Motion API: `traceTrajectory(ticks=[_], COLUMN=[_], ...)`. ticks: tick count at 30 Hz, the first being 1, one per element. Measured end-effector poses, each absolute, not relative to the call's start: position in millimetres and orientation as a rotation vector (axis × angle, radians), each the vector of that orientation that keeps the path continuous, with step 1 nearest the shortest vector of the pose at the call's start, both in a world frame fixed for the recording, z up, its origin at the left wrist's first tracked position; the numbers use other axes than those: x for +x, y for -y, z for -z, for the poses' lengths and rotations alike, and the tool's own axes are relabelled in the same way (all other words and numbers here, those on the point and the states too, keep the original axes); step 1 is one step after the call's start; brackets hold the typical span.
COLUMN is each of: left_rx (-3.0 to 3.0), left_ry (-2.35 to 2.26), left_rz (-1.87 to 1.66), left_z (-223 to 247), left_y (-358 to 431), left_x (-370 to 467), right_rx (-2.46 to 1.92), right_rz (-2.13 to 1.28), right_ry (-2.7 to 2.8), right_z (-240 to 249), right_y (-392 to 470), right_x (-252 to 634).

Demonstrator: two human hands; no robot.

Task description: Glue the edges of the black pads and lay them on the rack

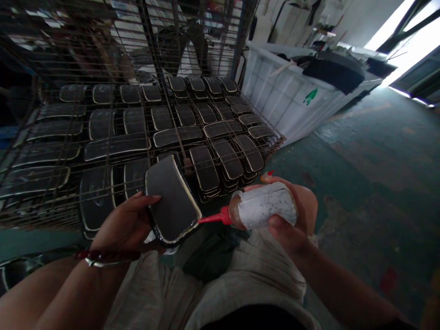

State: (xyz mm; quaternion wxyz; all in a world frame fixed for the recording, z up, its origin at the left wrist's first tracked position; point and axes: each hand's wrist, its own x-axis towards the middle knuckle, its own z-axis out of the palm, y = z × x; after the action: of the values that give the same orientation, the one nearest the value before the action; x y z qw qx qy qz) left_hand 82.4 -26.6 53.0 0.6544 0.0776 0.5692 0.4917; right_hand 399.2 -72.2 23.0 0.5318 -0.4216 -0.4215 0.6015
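My left hand [125,222] grips a black padded piece [172,201] with a pale rim, tilted over my lap. My right hand [292,220] is wrapped around a squeeze bottle [263,206] with a worn white label. The bottle lies sideways, and its red nozzle [213,218] points left and touches the piece's right edge. A dark red bangle [106,255] sits on my left wrist.
A wire rack [103,137] in front of me carries several rows of similar black pieces [227,158]. A white bin [292,91] with dark material on top stands at the right rear. Green concrete floor [371,174] stretches to the right toward a bright doorway.
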Motion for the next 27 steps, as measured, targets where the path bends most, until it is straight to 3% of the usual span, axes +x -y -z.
traceTrajectory(ticks=[5,11,21,27], left_rx=[0.128,0.253,0.304,0.317], left_ry=[-1.314,-1.289,-1.154,-1.152], left_rz=[-1.187,-1.193,-0.998,-1.005], left_z=[-49,-29,-18,-22], left_y=[27,34,56,49], left_x=[85,91,114,108], right_rx=[-0.925,-0.806,-0.947,-0.959], right_rz=[-1.260,-1.836,-1.111,-1.128], right_ry=[0.913,0.368,1.071,1.299], right_z=[-1,-9,-16,-4], right_y=[81,50,-24,-9], right_x=[368,341,348,359])
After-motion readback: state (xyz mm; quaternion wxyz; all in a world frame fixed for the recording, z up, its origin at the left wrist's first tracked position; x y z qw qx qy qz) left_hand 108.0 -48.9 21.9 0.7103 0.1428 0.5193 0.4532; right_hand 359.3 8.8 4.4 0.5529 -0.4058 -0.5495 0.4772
